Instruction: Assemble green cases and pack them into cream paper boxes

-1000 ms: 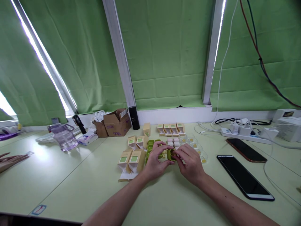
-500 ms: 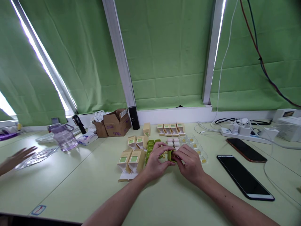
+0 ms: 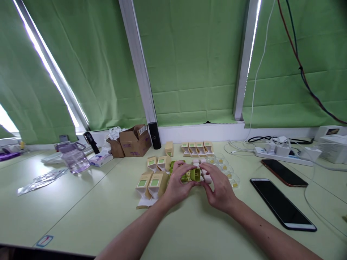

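A small green cup (image 3: 195, 175) is in the left hand (image 3: 181, 182). The thumb and fingers of this hand are clamped around the cup. The cup lies on its side, and its open end faces the right hand (image 3: 221, 187). The right hand is just beside that open end. Its thumb and first finger are apart, one high and one low, close to the rim. It is hard to tell if they touch the cup or hold something tiny.

More green cups (image 3: 171, 165) peek out behind the left hand, which hides part of them. Behind the fingers of the right hand are some small pale pots (image 3: 207, 178). Past the right hand, a bit to its right, sit clear cups (image 3: 225, 168) with yellow bits in them.

Just left of the left hand stand two tan boxes (image 3: 154, 183) with green squares on them. Two more tan boxes (image 3: 160, 163) are right behind those. Farther past both hands is a row of open tan boxes (image 3: 197, 149), and one lone tan box (image 3: 169, 148) is left of that row.

Two phones (image 3: 283, 204) lie on the surface (image 3: 187, 231), well to the right of the right hand. A see-through bottle (image 3: 73, 159) stands far to the left of the left hand.
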Demonstrator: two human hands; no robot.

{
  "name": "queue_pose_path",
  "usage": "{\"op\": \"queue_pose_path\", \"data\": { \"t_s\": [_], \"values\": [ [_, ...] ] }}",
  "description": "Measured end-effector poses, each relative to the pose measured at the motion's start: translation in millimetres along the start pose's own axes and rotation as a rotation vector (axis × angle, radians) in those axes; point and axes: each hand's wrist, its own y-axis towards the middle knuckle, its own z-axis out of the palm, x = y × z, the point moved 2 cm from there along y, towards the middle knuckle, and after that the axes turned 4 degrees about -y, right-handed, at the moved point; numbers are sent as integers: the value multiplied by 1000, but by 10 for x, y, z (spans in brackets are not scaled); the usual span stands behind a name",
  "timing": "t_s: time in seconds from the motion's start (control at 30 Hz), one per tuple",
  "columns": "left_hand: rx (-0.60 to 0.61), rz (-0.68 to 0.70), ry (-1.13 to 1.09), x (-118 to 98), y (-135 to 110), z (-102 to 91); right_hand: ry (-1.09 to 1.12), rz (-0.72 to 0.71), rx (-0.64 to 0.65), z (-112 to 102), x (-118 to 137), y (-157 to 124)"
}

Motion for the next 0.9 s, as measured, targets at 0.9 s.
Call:
{"op": "queue_pose_path", "data": {
  "t_s": [0.9],
  "values": [
    [-42,-404,-242,154,-50,157,231,251,-31,112,-10,-45]
  ]
}}
